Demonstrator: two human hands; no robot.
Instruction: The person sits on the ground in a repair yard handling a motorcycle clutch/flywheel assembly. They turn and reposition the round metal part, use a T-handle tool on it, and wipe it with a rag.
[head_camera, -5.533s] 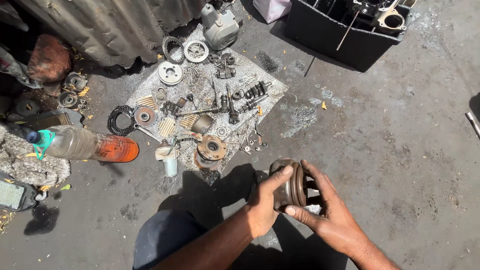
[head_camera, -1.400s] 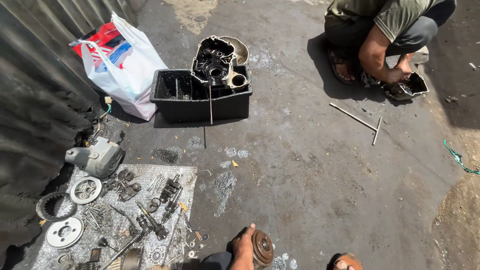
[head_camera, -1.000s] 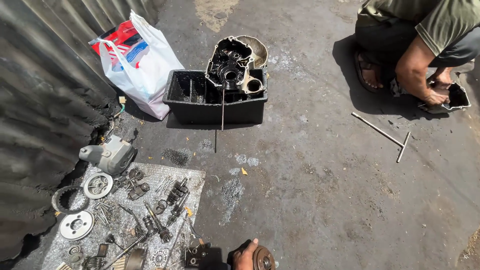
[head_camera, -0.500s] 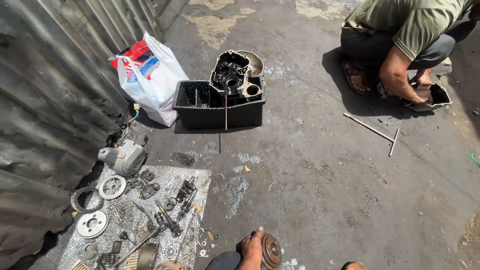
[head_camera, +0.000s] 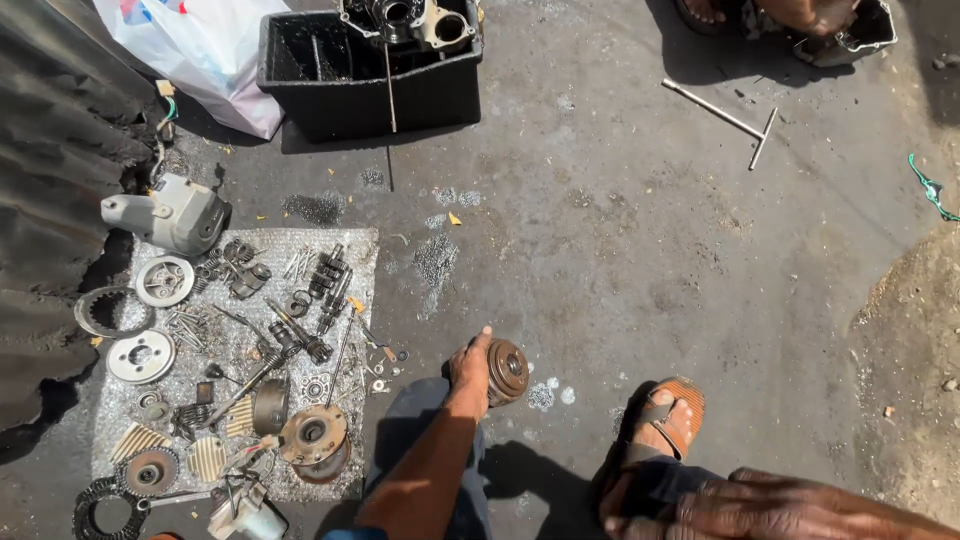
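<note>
Since half a second ago our view has dropped lower, so the black plastic crate (head_camera: 370, 70) holding the engine casing now sits at the top edge and the crouching person beside the dark metal tray (head_camera: 850, 35) is nearly out of frame. Our left hand (head_camera: 470, 365) is closed around the round, rust-brown metal clutch drum (head_camera: 506, 371), pressing it on edge just above the oil-stained concrete floor (head_camera: 640, 250), close to our knee. Our right hand (head_camera: 790, 505) lies at the bottom edge, fingers spread flat and holding nothing, it seems, though only part of it shows.

We judge the drum to be heavy, rigid and probably greasy, so it is best taken around its outer rim with the whole palm, not by the centre hub. To our left a grey sheet (head_camera: 240, 360) carries gears, shafts, silver discs (head_camera: 164, 281) and a grey metal housing (head_camera: 175, 212). A steel T-handle wrench (head_camera: 722, 115) lies well apart on the floor, and our brown sandal (head_camera: 668, 415) rests near the drum.
</note>
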